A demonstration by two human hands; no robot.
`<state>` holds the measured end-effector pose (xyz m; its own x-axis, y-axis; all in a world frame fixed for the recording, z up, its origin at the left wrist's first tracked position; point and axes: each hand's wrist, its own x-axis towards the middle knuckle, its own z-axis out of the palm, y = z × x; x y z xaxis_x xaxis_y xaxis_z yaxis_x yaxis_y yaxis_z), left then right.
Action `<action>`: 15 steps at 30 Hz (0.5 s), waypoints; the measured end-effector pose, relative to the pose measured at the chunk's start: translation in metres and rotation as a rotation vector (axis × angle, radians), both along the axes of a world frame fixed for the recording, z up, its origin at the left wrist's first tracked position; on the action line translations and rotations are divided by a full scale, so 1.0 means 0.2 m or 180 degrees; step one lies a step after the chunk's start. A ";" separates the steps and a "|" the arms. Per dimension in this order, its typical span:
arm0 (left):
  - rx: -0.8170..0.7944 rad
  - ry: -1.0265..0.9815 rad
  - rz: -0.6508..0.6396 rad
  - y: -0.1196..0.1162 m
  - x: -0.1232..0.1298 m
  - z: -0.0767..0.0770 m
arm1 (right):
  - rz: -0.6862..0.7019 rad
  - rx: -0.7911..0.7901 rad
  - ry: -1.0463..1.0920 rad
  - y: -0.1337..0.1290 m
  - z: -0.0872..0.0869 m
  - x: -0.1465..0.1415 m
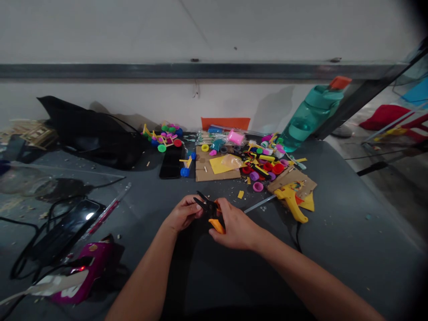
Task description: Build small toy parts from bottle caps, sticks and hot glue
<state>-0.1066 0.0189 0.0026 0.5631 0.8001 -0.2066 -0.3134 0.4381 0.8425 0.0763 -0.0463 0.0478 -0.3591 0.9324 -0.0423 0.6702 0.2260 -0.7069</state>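
Note:
My right hand (236,225) is wrapped round the orange handles of black-jawed pliers (210,208), whose jaws are parted and point up and left. Beside the jaws, my left hand (184,213) has its fingers pinched together; whatever they hold is too small to make out. Beyond the hands lie a piece of cardboard (203,171) with a yellow sheet (219,166) on it, and several coloured bottle caps, among them a purple one (257,187). A yellow glue gun (291,203) rests to the right of my right hand.
A teal bottle (309,116) with an orange lid stands at the back right. A black phone (171,162) lies behind my left hand. At left are a black bag (96,138), cables, another phone (68,229) and a magenta box (88,272). Small wheeled models (163,137) sit near the wall.

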 end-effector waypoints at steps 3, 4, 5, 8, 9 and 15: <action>0.0105 0.0058 -0.0100 0.00 0.00 0.02 | -0.0125 -0.0200 0.0131 0.00 -0.01 -0.01; 0.0177 0.0087 -0.0179 -0.01 0.00 0.03 | -0.0215 -0.0225 0.0171 0.01 -0.01 -0.01; 0.0265 0.0112 -0.0265 -0.01 0.01 0.05 | -0.0348 -0.0243 0.0186 0.02 -0.02 0.00; 0.0468 0.0096 -0.0204 0.00 0.02 0.10 | -0.0916 -0.0257 -0.0047 0.06 -0.04 0.03; 0.0479 0.0050 0.0024 0.01 0.02 0.11 | -0.1058 -0.0214 -0.0205 0.08 -0.04 0.04; -0.0039 0.0018 0.2358 0.08 -0.01 0.15 | -0.0677 0.0341 -0.1195 0.14 -0.03 0.07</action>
<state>-0.1092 0.0347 0.0324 -0.1247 0.9676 -0.2195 -0.5262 0.1230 0.8414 0.0908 -0.0192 0.0408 -0.1370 0.9900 -0.0322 0.9155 0.1141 -0.3858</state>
